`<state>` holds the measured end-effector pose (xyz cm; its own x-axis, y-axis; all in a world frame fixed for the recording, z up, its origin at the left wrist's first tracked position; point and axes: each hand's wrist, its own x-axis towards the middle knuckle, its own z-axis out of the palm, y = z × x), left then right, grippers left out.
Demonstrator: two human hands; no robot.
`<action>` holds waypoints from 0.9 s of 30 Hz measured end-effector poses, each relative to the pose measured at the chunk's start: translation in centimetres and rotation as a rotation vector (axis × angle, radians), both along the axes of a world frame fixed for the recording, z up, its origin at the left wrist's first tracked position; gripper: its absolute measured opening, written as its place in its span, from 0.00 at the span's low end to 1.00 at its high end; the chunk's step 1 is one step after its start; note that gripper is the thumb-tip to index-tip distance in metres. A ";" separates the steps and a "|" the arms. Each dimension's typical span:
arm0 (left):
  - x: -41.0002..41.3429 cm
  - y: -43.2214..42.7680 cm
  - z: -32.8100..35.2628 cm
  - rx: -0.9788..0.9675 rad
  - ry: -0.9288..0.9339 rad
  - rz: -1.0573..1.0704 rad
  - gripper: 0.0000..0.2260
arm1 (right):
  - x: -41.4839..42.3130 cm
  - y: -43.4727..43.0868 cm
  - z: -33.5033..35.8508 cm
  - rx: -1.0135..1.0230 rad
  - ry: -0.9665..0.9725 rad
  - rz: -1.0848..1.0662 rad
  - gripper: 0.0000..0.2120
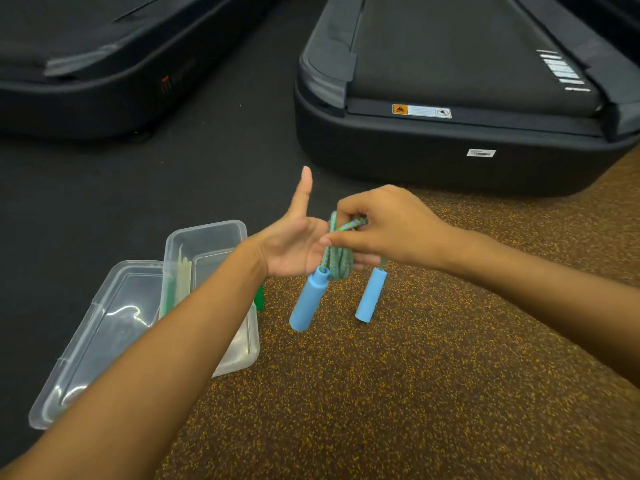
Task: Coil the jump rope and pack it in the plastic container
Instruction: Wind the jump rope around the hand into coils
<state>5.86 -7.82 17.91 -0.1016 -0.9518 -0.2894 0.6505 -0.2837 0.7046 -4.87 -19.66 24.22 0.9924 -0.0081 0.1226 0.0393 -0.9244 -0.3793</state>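
Note:
A jump rope with a blue-green braided cord (337, 259) is wound in loops around the fingers of my left hand (294, 244), whose thumb points up. Two light blue handles hang below the coil, one (308, 301) on the left and the other (370, 296) to its right. My right hand (384, 230) pinches a strand of the cord at the top of the coil. A clear plastic container (207, 244) stands on the floor to the left, partly behind my left forearm, with pale and green items inside.
A clear lid (100, 334) lies beside the container on the left. Two black treadmill ends (450, 133) (104, 81) stand on the dark floor ahead. A brown speckled rubber floor (381, 393) lies under my hands. A small green object (259, 299) pokes out by my left wrist.

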 end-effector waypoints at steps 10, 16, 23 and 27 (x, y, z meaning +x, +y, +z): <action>-0.5 -0.4 0.1 0.000 -0.031 -0.163 0.55 | 0.5 -2.4 -0.8 0.671 0.160 0.015 0.09; -0.9 -0.8 0.1 -0.055 0.005 -0.283 0.54 | 0.9 -3.3 -1.8 0.839 0.142 -0.019 0.08; 0.3 -0.4 0.4 -0.194 0.186 -0.228 0.54 | 1.1 -4.1 -3.3 0.966 0.113 -0.148 0.04; 1.0 0.0 0.2 -0.298 0.303 -0.118 0.54 | 1.2 -4.3 -4.6 0.988 0.105 -0.170 0.09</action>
